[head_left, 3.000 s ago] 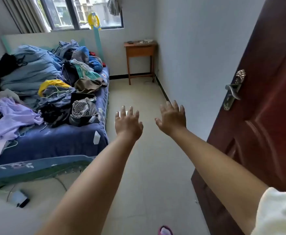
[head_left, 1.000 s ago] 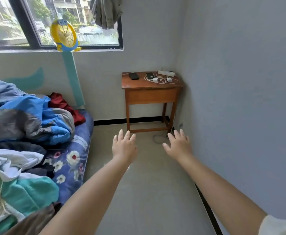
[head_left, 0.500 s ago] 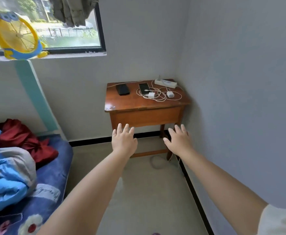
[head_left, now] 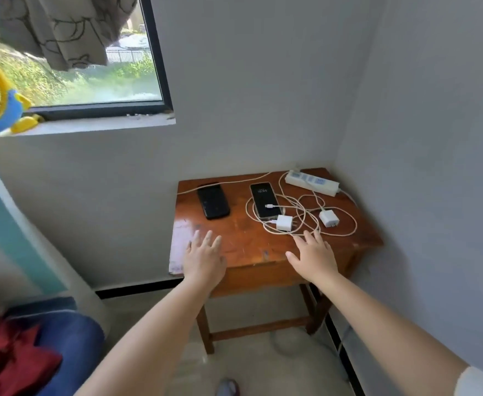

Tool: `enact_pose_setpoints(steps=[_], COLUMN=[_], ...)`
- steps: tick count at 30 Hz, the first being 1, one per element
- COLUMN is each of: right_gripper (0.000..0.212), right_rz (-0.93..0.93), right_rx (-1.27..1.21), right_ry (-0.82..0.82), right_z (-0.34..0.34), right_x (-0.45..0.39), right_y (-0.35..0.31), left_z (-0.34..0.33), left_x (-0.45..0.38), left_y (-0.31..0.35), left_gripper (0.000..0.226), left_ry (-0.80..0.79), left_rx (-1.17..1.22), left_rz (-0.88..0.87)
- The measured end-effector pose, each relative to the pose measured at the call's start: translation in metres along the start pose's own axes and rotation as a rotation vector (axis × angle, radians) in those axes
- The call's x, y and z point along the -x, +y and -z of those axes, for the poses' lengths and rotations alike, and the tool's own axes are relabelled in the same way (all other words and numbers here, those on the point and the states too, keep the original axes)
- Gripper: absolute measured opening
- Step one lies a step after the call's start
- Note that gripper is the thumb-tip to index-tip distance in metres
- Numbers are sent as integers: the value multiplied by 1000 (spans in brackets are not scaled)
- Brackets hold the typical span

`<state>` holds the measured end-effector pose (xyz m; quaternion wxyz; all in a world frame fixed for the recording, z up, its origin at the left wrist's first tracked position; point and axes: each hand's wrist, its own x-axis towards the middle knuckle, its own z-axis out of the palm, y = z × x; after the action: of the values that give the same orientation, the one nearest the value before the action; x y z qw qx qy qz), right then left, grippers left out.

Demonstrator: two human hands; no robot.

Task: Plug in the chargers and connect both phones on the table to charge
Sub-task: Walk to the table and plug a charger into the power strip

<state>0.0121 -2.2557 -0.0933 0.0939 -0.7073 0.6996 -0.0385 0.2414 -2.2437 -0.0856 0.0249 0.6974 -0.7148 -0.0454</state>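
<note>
Left hand (head_left: 204, 261) hovers flat with fingers spread over the wooden table's (head_left: 243, 238) near edge, holding nothing, with the dark phone (head_left: 213, 201) at its 12 o'clock. Next comes the lit phone (head_left: 264, 199) with two white chargers (head_left: 284, 222) and tangled cables beside it. Right hand (head_left: 314, 257) is spread and empty too, the power strip (head_left: 311, 183) at its 12 o'clock.
</note>
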Motion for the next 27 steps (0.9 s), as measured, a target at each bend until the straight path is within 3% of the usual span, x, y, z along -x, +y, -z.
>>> enact_pose_setpoints(steps=[6, 14, 23, 27], right_gripper=[53, 53, 55, 50], right_rz=[-139, -294, -172, -203], right_rx=[2, -41, 86, 137], right_ry=[-62, -93, -117, -74], right_z=[-8, -9, -11, -16], right_x=[-83, -145, -192, -200], right_y=[7, 54, 112, 130], left_z=[-11, -50, -72, -79], left_x=[-115, -207, -263, -286], left_y=[-14, 25, 83, 110], left_gripper=[49, 48, 51, 51], left_ry=[-47, -119, -119, -131], left_rx=[14, 142, 160, 138], left_rz=[-90, -147, -234, -229])
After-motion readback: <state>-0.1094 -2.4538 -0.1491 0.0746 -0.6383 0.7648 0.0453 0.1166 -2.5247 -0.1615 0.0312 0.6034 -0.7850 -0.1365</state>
